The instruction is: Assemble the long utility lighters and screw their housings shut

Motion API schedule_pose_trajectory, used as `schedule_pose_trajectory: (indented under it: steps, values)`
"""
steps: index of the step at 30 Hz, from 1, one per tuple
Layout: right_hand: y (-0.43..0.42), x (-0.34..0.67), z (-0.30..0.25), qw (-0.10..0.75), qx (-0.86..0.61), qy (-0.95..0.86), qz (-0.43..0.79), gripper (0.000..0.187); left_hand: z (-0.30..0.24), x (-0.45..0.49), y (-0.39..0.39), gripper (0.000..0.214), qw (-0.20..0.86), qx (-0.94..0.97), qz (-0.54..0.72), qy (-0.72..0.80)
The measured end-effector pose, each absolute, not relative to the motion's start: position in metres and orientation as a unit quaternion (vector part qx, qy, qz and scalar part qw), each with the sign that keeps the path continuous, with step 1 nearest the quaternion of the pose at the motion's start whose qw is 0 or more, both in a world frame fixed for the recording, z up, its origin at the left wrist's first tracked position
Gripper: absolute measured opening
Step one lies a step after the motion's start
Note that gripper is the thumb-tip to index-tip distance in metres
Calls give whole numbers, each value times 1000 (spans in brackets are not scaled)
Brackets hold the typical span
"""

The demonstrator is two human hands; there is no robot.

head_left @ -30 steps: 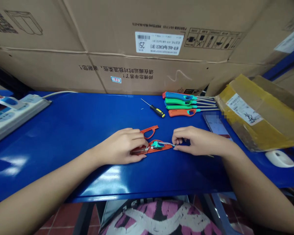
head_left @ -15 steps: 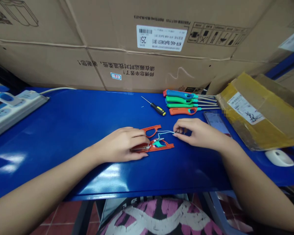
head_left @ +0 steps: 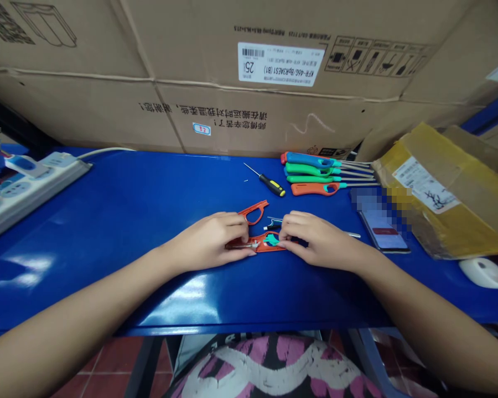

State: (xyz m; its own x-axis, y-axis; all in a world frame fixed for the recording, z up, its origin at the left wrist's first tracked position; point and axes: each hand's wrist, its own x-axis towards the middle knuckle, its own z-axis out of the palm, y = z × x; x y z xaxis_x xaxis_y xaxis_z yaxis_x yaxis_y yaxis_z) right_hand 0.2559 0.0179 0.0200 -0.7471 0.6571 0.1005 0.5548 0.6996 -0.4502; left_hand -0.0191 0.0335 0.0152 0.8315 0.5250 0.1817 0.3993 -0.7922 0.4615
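Note:
My left hand is closed around the rear of an orange lighter shell half, which lies on the table with a clear fuel tank partly hidden under my fingers. A teal trigger sits in this half. My right hand has its fingertips pressed together at the trigger's right side; what they pinch is hidden. Just behind the trigger is a small black part with thin wires. The other orange shell half lies beyond my left fingers. A metal rod shows past my right hand.
A screwdriver lies farther back, beside several assembled lighters. On the right are a phone, a taped carton and a white mouse. A power strip stands left; a large cardboard box walls the back.
My right hand has moved left, from the ends of the wires to the trigger area. The black part and the metal rod have come into view. The far shell half has shifted slightly.

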Motion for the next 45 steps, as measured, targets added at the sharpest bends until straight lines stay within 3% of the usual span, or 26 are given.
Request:
schedule_pose_trajectory:
  steps: [4,9,14,16,20,25,33,41,45]
  values:
    - [22,262,23,170,-345,-903,192,13,15,-19,34,24,214,932,156,246]
    - [29,266,18,168,-398,-896,107,13,12,-19,37,26,186,912,202,304]
    - [30,264,16,177,-443,-874,98,10,12,-23,43,25,152,902,196,352]
    - [30,267,20,161,-453,-871,101,10,14,-26,45,24,138,901,190,366]
    - [31,284,30,85,-471,-866,145,28,23,-34,48,25,106,898,145,402]
    - [37,302,32,22,-494,-859,131,17,28,-50,58,27,113,903,90,405]
    - [41,297,29,72,-511,-848,123,15,12,-52,72,32,174,900,154,368]
    - [43,295,27,96,-518,-846,78,7,11,-40,61,34,101,891,218,384]
    - [47,293,19,101,-512,-851,60,7,21,-33,49,31,119,899,205,369]
